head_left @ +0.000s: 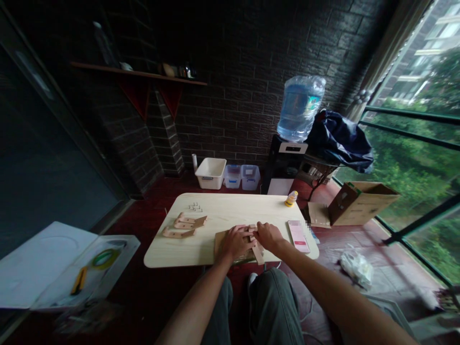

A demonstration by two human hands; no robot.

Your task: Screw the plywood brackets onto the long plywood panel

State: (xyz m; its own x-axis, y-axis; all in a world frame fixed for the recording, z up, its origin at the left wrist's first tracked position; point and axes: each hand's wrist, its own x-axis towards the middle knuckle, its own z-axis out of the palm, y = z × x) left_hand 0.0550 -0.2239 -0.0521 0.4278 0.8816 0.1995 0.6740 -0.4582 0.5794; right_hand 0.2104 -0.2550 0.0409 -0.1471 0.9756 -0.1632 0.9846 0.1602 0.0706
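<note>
Wooden piece point(258, 254) — at the near edge of the table point(230, 206), over cardboard point(218, 242) — has the left hand point(237, 241) spread on it and the right hand point(268, 235) curled at it; whether either grips, I cannot tell.

On the table point(230, 206), screws point(194, 207) sit at 10 o'clock, wood bits point(179, 235) at 9, the bottle point(291, 199) at 2, the phone point(298, 236) at 3. Tubs point(233, 177) stand behind, at 12.

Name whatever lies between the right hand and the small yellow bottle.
Nothing: the head view shows only bare tabletop between the right hand and the small yellow bottle.
</note>
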